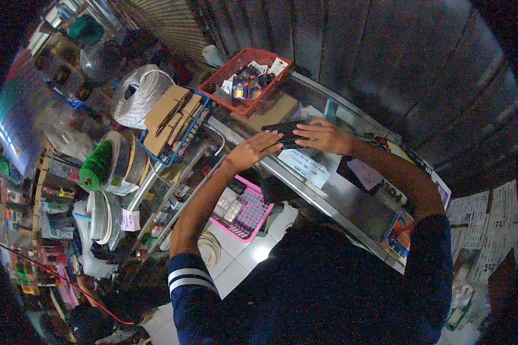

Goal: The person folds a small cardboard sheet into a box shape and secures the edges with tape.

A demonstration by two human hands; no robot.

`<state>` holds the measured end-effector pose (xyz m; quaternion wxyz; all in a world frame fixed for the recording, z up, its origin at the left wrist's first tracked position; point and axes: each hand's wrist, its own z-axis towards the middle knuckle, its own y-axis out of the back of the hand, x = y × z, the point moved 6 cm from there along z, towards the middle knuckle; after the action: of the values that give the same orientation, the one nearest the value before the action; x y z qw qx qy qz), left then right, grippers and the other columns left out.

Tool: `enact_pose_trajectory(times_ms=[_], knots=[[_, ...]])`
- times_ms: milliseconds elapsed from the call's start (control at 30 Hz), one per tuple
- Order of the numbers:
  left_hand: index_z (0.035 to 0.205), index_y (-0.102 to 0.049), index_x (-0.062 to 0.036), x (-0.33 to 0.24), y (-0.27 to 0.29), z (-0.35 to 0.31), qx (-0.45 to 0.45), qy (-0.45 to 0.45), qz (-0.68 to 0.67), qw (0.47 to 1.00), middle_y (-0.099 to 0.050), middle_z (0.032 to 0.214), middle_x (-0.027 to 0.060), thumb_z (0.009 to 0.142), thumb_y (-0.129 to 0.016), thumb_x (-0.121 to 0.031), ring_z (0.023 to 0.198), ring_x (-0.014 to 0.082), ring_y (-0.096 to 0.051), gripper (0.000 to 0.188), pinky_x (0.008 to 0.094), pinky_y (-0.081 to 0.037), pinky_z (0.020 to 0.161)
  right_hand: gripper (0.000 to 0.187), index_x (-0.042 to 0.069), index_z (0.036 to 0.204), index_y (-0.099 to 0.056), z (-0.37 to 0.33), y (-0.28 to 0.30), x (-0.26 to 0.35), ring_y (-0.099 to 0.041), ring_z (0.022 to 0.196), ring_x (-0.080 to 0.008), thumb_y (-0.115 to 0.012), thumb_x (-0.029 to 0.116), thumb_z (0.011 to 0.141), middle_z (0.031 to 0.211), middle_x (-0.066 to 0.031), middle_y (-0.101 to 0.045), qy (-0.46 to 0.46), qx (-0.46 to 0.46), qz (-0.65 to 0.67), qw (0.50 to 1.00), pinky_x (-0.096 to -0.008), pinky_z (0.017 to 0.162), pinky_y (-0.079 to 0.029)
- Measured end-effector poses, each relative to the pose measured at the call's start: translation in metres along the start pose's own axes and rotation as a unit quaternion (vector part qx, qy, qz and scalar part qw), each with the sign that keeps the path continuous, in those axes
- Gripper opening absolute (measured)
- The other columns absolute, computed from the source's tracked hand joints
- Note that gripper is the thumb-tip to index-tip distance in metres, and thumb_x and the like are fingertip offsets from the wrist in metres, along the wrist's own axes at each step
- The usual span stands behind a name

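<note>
Above the glass counter, my two hands meet at a dark, flat black object whose kind I cannot make out. My left hand has its fingers laid across the near left end of it. From the other side, my right hand grips the right end, with the fingers over its top. Both thumbs are mostly hidden. Just below the hands, a white sheet with handwriting lies on the counter. A brown cardboard box sits right behind the black object.
A red basket with small packaged goods stands at the counter's far end. Left of it are a blue basket of folded cardboard and a white rope coil. A pink basket is low beside the counter. Crowded shelves line the left.
</note>
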<state>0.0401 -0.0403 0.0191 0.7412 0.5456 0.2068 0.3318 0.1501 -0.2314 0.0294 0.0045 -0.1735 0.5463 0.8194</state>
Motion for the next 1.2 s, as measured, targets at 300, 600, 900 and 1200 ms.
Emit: enact_pose_trajectory(times_ms=[300, 600, 900, 1200], knots=[[0.132, -0.052, -0.0031, -0.010, 0.002, 0.003, -0.040, 0.008, 0.005, 0.999, -0.040, 0.150, 0.0161, 0.091, -0.057, -0.021, 0.140, 0.0302, -0.037, 0.045, 0.0430, -0.028, 0.118, 0.064, 0.016, 0.135, -0.053, 0.001, 0.021, 0.010, -0.039, 0.138, -0.0266, -0.062, 0.005, 0.073, 0.149, -0.0077, -0.044, -0.113, 0.046, 0.123, 0.985, -0.0510, 0.113, -0.023], [0.128, -0.053, 0.0017, -0.016, 0.028, 0.017, -0.066, 0.127, -0.053, 0.988, -0.054, 0.135, 0.0198, 0.087, -0.067, -0.041, 0.131, 0.0289, -0.048, 0.061, 0.0419, -0.031, 0.115, 0.082, 0.013, 0.143, -0.038, 0.008, 0.035, 0.008, -0.035, 0.139, -0.0265, -0.066, 0.006, 0.066, 0.142, -0.0110, -0.047, -0.243, 0.056, 0.171, 0.953, -0.0521, 0.113, -0.017], [0.125, -0.055, 0.0002, -0.020, 0.034, 0.025, -0.096, 0.142, -0.049, 0.984, -0.061, 0.122, 0.0211, 0.087, -0.065, -0.038, 0.118, 0.0355, -0.056, 0.054, 0.0493, -0.034, 0.109, 0.079, 0.013, 0.141, -0.043, 0.019, 0.040, 0.008, -0.042, 0.133, -0.0247, -0.066, 0.008, 0.066, 0.134, -0.0089, -0.052, -0.256, 0.021, 0.199, 0.946, -0.0516, 0.113, -0.016], [0.122, -0.059, -0.0046, -0.028, 0.053, 0.034, -0.137, 0.122, 0.052, 0.982, -0.066, 0.112, 0.0153, 0.085, -0.065, -0.041, 0.114, 0.0322, -0.056, 0.053, 0.0516, -0.035, 0.104, 0.071, 0.015, 0.135, -0.052, 0.013, 0.064, -0.005, -0.045, 0.129, -0.0248, -0.066, 0.009, 0.066, 0.133, -0.0090, -0.054, -0.298, -0.055, 0.183, 0.935, -0.0480, 0.112, -0.019]])
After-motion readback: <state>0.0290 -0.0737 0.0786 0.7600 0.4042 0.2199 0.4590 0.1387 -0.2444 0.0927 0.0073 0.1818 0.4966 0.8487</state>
